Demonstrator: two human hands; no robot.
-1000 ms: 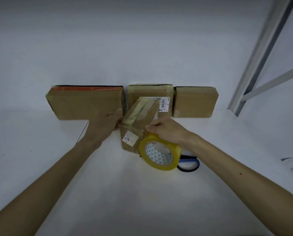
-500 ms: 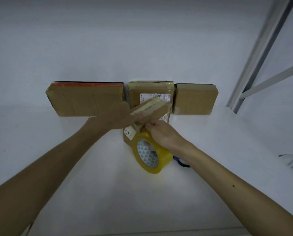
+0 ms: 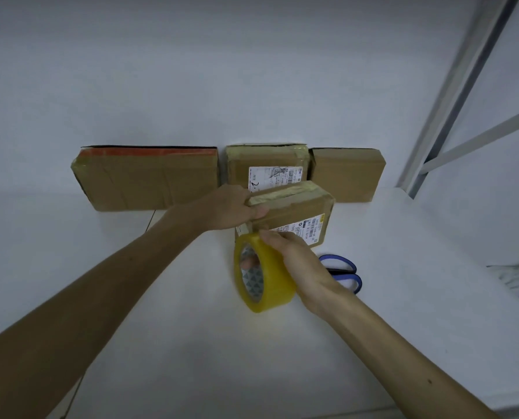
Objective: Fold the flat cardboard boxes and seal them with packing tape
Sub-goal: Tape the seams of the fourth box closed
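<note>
One tape roll (image 3: 270,282) at lower-left edge of box (image 3: 294,207)

A packing station: taped parcels (image 3: 149,179) line a white table (image 3: 191,343) beside metal racking (image 3: 451,95).

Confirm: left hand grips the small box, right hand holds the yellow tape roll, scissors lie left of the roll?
No. The head view shows the scissors right of the tape roll, past the right hand. The rest holds: left hand grips the small box, right hand holds the roll.
</note>
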